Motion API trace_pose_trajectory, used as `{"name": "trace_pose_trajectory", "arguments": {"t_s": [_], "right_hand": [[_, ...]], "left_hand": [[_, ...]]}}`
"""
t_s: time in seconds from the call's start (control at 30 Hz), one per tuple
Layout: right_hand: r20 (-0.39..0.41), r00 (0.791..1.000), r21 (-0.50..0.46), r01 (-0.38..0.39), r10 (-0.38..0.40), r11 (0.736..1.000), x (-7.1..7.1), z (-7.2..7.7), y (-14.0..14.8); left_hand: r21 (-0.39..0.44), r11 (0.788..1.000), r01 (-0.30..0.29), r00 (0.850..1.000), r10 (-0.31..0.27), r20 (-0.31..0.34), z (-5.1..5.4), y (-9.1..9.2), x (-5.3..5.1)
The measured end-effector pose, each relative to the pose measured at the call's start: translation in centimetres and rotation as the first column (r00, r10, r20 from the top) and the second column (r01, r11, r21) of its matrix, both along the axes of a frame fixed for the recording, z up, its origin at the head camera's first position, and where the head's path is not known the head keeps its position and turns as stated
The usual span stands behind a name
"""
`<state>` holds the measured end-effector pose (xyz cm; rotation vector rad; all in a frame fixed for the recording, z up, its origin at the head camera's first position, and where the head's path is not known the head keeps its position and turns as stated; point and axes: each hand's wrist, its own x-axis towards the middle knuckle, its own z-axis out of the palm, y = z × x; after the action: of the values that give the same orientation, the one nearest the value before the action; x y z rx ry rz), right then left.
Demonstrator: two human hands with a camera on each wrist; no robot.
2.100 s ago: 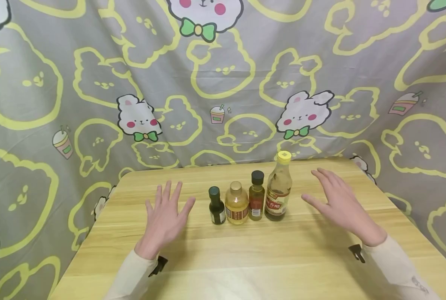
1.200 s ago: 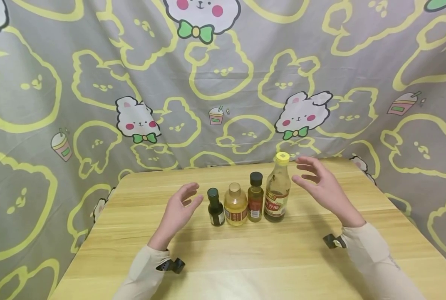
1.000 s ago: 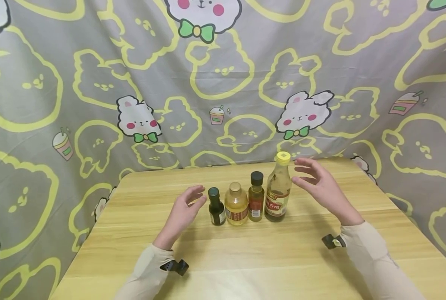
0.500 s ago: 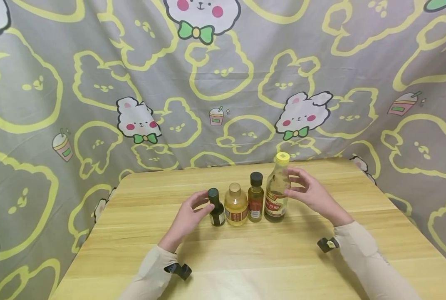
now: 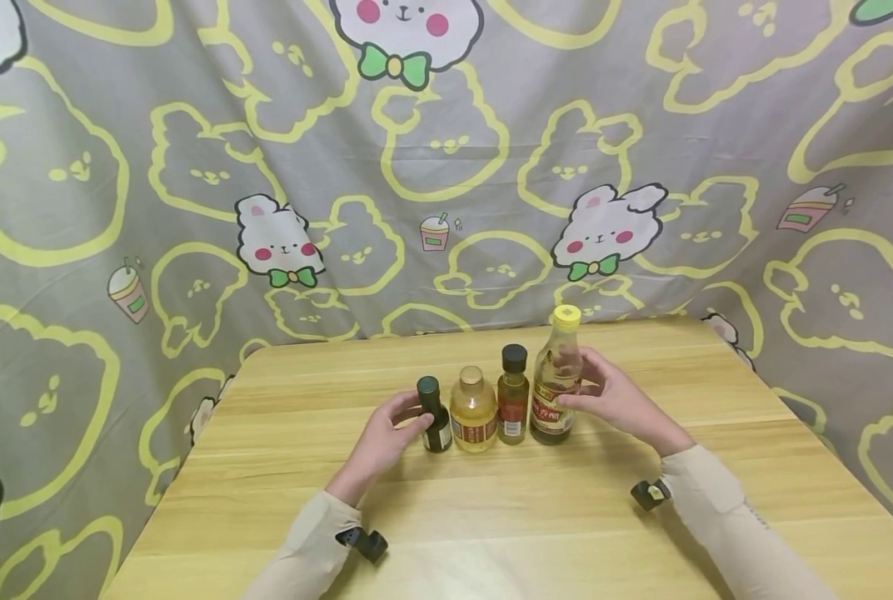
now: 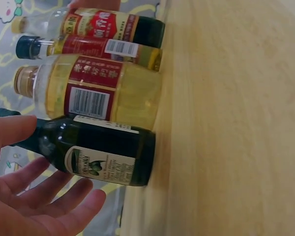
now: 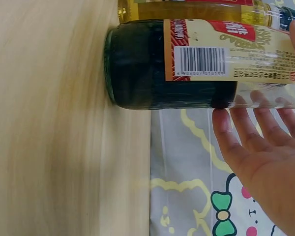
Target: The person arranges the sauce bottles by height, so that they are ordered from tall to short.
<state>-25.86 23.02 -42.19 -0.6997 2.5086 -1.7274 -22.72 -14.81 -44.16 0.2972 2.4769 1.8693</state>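
Gripping the tall bottle (image 5: 551, 398), the right hand (image 5: 621, 402) flanks a barcode (image 7: 200, 61) the head view misses, while the left hand (image 5: 381, 435) gapes.

Head view: part of the left hand (image 5: 381, 437) is hidden behind the dark green bottle (image 5: 436, 429); part of the right hand (image 5: 615, 404) lies behind the tall yellow-capped bottle (image 5: 551, 422). Contact on the far sides cannot be told. Fine print on all 4 labels (image 5: 474, 430) too small to read. Both sleeves (image 5: 304, 537) and the worktop (image 5: 491, 525) cut by the bottom edge; curtain (image 5: 416, 167) cut by the top.

Left wrist view: left hand cut at left and bottom, right hand at top; tall bottle's cap blurred.

Right wrist view: black-capped bottle (image 7: 201, 11) cut at top; tall bottle's cap and right hand cut at right.
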Motion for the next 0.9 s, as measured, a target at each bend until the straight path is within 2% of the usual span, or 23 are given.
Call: {"name": "trace_pose_trajectory", "arguments": {"t_s": [0.4,0.9], "right_hand": [[-0.003,1.0,0.02,0.012,-0.011,1.0,0.08,-0.21,0.04],[-0.03,0.997,0.038,0.069,-0.068,0.997,-0.47,-0.49,-0.1]], "left_hand": [[-0.012,0.999,0.04,0.999,-0.04,0.005,-0.69,-0.09,-0.18],[-0.036,0.999,0.033,0.999,-0.033,0.004,-0.82,-0.07,-0.22]]}}
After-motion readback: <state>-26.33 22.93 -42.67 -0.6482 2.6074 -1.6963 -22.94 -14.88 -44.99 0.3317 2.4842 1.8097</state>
